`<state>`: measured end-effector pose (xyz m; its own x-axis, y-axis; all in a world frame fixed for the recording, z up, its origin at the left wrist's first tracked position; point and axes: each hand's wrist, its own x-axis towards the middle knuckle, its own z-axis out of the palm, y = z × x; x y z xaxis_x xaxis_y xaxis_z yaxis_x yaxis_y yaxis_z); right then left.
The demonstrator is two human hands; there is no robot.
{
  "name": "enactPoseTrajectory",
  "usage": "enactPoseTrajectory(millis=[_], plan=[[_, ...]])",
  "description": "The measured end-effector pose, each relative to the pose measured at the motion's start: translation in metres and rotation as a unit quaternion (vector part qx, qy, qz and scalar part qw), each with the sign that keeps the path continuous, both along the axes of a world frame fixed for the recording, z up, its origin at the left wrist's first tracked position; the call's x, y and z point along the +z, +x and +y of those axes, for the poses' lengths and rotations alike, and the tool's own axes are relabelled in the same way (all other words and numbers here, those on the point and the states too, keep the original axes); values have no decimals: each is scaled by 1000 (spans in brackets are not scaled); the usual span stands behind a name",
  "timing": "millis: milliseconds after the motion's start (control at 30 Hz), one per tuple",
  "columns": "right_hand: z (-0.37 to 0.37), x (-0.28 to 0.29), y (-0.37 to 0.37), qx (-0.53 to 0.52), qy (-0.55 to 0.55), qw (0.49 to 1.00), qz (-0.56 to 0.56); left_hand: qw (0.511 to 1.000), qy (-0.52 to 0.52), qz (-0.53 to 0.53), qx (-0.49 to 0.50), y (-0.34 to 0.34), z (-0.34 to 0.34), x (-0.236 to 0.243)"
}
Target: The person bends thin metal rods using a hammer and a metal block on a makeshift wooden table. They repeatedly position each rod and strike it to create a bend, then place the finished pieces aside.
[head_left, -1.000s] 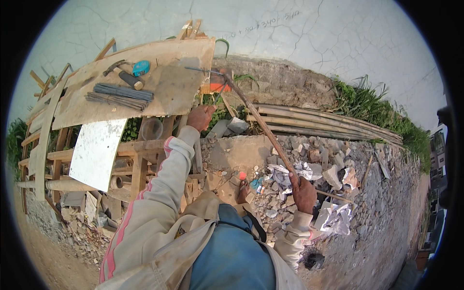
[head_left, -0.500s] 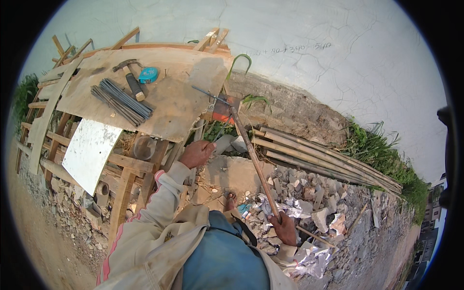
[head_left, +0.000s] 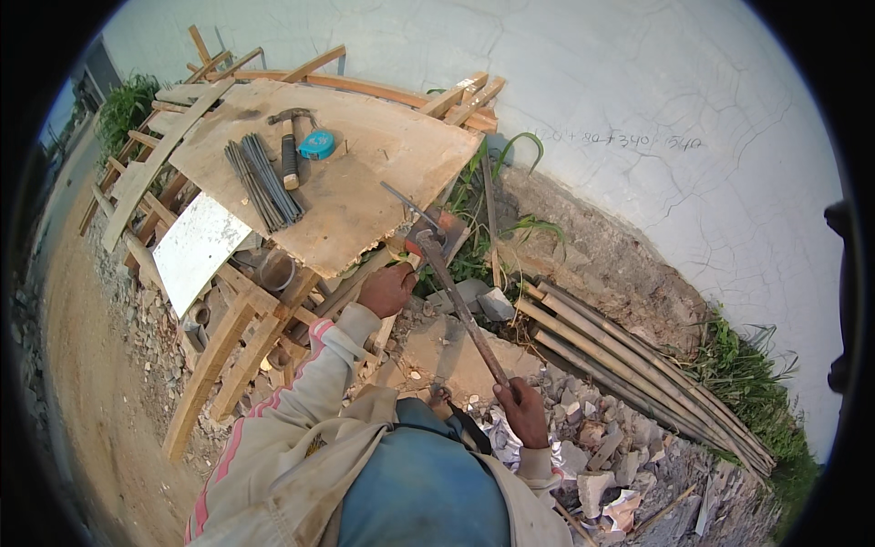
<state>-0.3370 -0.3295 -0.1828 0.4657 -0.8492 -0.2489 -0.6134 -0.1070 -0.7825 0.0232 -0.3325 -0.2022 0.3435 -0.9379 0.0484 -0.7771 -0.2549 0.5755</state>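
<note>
My right hand (head_left: 521, 410) grips the lower end of a long rusty bar (head_left: 465, 310), which slants up to the board edge. My left hand (head_left: 387, 287) is closed around the lower end of a thin steel rod, just below the bar's head. The rod's upper part (head_left: 401, 201) juts over the plywood board (head_left: 346, 182) beside an orange-red block (head_left: 451, 221), partly hidden by the bar. On the board lie a bundle of steel rods (head_left: 264, 187), a hammer (head_left: 290, 159) and a turquoise tape measure (head_left: 317, 145).
A wooden frame (head_left: 200, 410) bears the board and a white panel (head_left: 196, 246). Bamboo poles (head_left: 620, 365) lie along a cracked wall (head_left: 711, 201) by grass. Rubble (head_left: 602, 451) covers the ground at the right. A dirt track (head_left: 82, 356) runs at the left.
My view has turned left, so the track shows more and the bamboo sits lower right. My right hand and the bar's lower end have moved left in view; both hands remain closed.
</note>
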Motion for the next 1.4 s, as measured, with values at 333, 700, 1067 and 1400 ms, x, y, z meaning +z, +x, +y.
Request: enactPoseTrajectory(millis=[333, 700, 1067, 1400], plan=[[-30, 7, -19, -62, 97, 947, -300, 980, -170, 13, 104, -59, 2, 32], [-96, 42, 35, -119, -256, 911, -302, 947, -253, 198, 29, -40, 30, 40], [-143, 22, 145, -5, 78, 970, -229, 968, -167, 168, 84, 22, 15, 25], [-166, 22, 161, -17, 162, 976, -146, 980, -160, 43, 112, 24, 1, 3]])
